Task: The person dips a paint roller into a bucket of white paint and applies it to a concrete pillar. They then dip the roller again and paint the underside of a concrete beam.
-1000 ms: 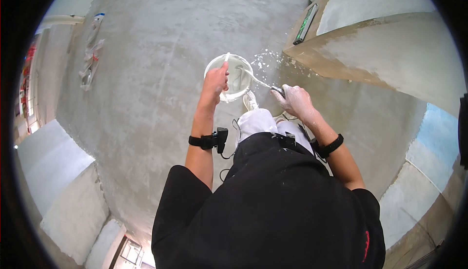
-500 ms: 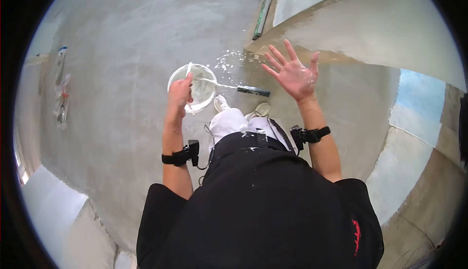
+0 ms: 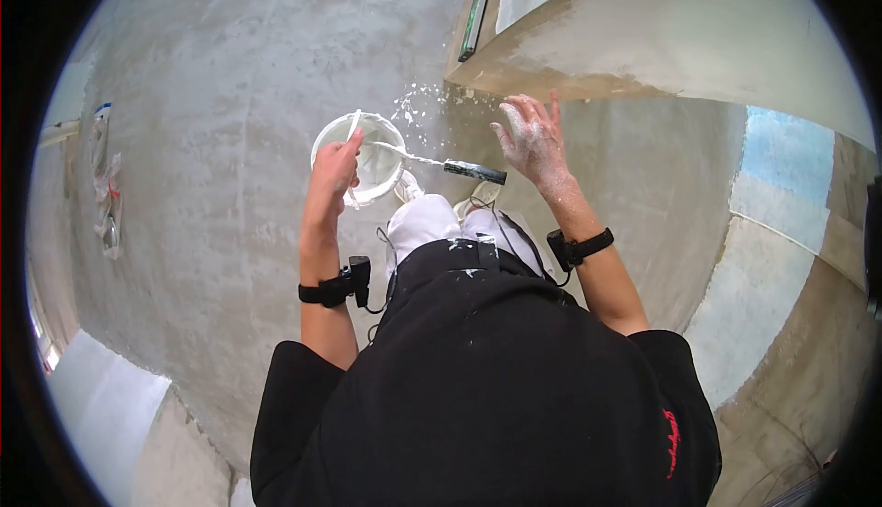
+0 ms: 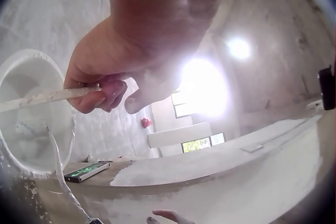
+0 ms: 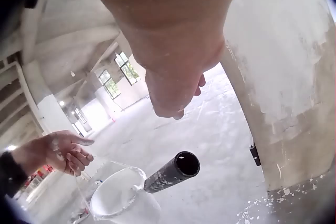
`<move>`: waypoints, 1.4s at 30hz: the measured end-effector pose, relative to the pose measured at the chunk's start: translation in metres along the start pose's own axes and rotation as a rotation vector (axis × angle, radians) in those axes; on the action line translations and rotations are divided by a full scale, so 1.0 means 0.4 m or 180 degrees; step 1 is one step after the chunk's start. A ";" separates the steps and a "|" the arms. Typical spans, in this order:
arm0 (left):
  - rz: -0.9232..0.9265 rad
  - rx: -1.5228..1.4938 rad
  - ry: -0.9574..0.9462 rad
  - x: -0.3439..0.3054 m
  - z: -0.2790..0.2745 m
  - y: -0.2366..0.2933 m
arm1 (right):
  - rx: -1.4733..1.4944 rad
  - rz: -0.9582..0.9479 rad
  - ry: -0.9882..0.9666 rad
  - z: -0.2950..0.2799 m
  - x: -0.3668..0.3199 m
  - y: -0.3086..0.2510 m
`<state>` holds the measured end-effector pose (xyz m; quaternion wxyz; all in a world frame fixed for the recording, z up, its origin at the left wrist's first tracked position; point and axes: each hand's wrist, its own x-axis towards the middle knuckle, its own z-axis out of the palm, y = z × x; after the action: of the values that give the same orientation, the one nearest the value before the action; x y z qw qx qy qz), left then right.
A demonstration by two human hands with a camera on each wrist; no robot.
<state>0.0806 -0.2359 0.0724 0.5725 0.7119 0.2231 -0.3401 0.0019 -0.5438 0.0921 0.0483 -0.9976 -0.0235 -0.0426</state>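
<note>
In the head view my left hand (image 3: 335, 172) grips the white bail handle (image 3: 355, 123) of a white bucket (image 3: 384, 176), fingers curled round it. The bucket's rim and wall are smeared with white. Out of it leans a tool with a bent, white-coated rod (image 3: 423, 158) and a black tube handle (image 3: 475, 173); its lower end lies hidden in the bucket. My right hand (image 3: 535, 140), dusted white over its back, is raised beside that handle with loose fingers and holds nothing. The right wrist view shows the handle's hollow end (image 5: 187, 164) below the hand.
White splatters (image 3: 418, 107) dot the grey floor beyond the bucket. A green-faced long box (image 3: 475, 18) lies on a ledge (image 3: 514, 75) at the upper right. Plastic-wrapped items (image 3: 107, 185) lie on the left. The person's shoes (image 3: 480, 197) stand just behind the bucket.
My right hand has let go of the black handle, shown its palm with fingers spread, then turned its back up. My left hand has kept hold of the bucket's bail; the head view has shifted.
</note>
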 end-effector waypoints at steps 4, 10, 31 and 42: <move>0.0001 0.0056 -0.0080 -0.006 0.011 0.007 | -0.0247 -0.0085 0.0182 -0.026 -0.008 -0.031; -0.0008 -0.0063 -0.0162 -0.011 0.028 0.015 | -0.0041 0.0416 0.0060 -0.034 -0.016 -0.065; 0.0083 0.0132 -0.0282 -0.025 0.031 0.037 | 0.0231 0.0147 -0.2244 0.032 -0.064 -0.171; 0.0044 -0.0038 -0.0232 -0.005 0.026 0.017 | 0.0294 0.0521 -0.1972 -0.044 -0.083 -0.175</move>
<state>0.0815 -0.2475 0.0772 0.5868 0.6971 0.1992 -0.3605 -0.0360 -0.4772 0.1133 0.0874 -0.9585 0.0412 0.2682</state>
